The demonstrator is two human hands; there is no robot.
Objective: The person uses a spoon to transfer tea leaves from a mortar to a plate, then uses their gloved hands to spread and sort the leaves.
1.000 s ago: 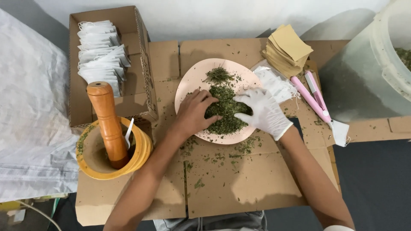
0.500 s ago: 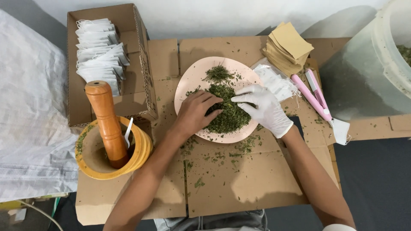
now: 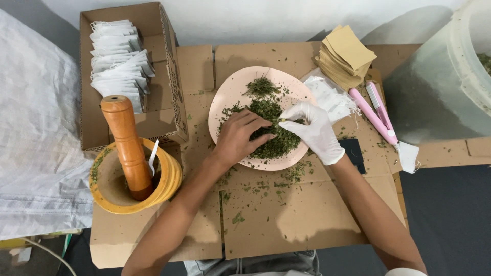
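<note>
Herbs [image 3: 273,130]: heap of dried green leaf on a pale pink plate [image 3: 230,94], heap's long axis running roughly from the plate's far rim toward the near rim, a small separate tuft at the far end. Plate sits mid-table on flattened cardboard [image 3: 286,225].

Left hand [image 3: 240,137], bare, lies palm-down on the heap's left side, fingers loosely curled and pointing right into the leaf; cannot tell whether it has anything gripped. Right hand [image 3: 314,130], in a white glove, sits on the heap's right side, thumb and forefinger pinched on a thin stem-like piece pointing left toward the other hand. Fingertips of both hands are close, nearly meeting over the heap.

Loose crumbs of leaf scattered on the cardboard just below the plate's near rim.

Left of the plate: yellow mortar [image 3: 169,186] with an orange wooden pestle [image 3: 125,143] standing near-upright in it, and a small white spoon [image 3: 152,156] leaning on the inner wall. Behind it, an open cardboard box [image 3: 171,76] holding stacks of white sachets [image 3: 120,59].

Right of the plate: stack of tan paper squares [image 3: 348,53], white filter bags [image 3: 332,97] beside the rim, a pink handheld sealer [image 3: 376,115] lying diagonally, long axis far-left to near-right. Translucent plastic tub [image 3: 450,76] at far right. White woven sack [image 3: 36,138] on the left. Dark floor, white wall behind.
</note>
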